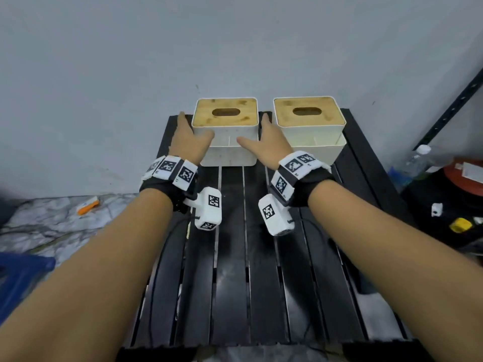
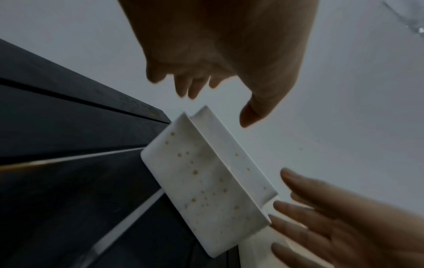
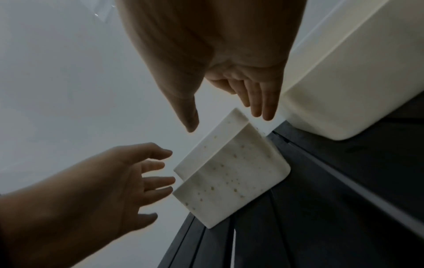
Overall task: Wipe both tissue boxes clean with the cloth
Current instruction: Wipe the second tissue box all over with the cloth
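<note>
Two white tissue boxes with wooden slotted lids stand side by side at the far end of a black slatted table [image 1: 232,257]. My left hand [image 1: 189,135] and right hand [image 1: 268,141] flank the left box [image 1: 230,152], fingers straight and thumbs towards its front. The wrist views show small gaps between the hands and the box. Brownish spots speckle that box's front [image 2: 201,181] [image 3: 229,174]. The right box [image 1: 311,126] [image 3: 339,87] stands just beyond my right hand [image 3: 229,76]. My left hand [image 2: 218,68] holds nothing. No cloth is in view.
A grey wall rises directly behind the boxes. On the right are a plastic bottle [image 1: 420,158], a red container [image 1: 465,178], a yellow item [image 1: 460,224] and a black perforated post [image 1: 457,100]. An orange object [image 1: 88,206] lies on the marble floor at left.
</note>
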